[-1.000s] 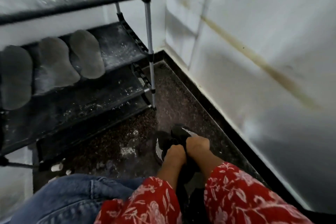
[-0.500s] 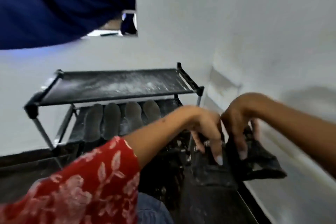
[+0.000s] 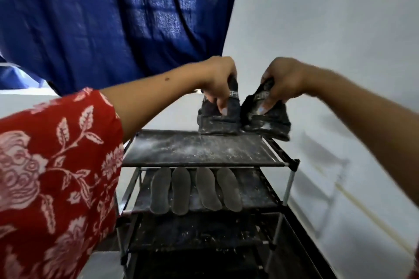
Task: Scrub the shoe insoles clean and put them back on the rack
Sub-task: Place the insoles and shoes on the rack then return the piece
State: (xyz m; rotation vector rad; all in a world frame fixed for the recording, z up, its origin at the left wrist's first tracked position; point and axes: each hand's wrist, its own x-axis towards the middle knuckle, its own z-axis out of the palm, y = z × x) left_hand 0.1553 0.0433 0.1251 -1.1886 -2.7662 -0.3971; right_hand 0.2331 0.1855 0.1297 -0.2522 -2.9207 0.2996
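My left hand (image 3: 221, 81) grips one black shoe (image 3: 218, 120) by its heel collar, and my right hand (image 3: 283, 81) grips the other black shoe (image 3: 267, 122) the same way. Both shoes hang heel-toward-me at the back right of the rack's dusty top shelf (image 3: 199, 149), with the right shoe partly past the shelf's right edge. Whether their soles touch the shelf I cannot tell. Several grey insoles (image 3: 195, 190) lie side by side on the second shelf.
The black shoe rack (image 3: 292, 165) stands against a white wall (image 3: 340, 52) on the right. A dark blue curtain (image 3: 102, 18) hangs behind it. The lower shelves (image 3: 195, 231) are dusty and hold nothing visible.
Both hands have lifted the two shoes from the floor up to the top shelf, and my view has swung upward from the floor to the rack and curtain.
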